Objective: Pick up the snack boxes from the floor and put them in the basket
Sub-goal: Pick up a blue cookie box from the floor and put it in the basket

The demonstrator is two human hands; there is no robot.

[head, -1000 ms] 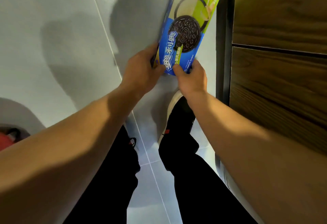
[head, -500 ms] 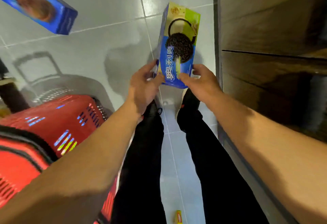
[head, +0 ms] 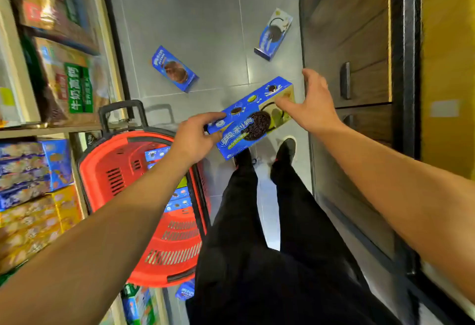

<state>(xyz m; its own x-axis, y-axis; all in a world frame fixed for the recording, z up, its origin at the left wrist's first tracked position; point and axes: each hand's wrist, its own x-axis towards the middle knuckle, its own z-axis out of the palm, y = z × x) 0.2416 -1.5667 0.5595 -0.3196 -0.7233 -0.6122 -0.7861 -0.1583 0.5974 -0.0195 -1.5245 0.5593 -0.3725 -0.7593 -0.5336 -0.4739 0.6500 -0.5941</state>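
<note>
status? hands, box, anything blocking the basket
Left hand grips cookie box; right hand open, fingertips touching it. Box beside red basket, not in. Path clear.

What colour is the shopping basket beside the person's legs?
Red, with black trim and handle: the shopping basket, seen in the head view.

Basket (head: 108,170) contents — partly behind left forearm (head: 123,211)

Blue cookie box (head: 253,119) held tilted above the floor
Two more boxes (head: 174,68) (head: 273,34) lie on grey tiles; red basket (head: 120,170) holds several
</note>
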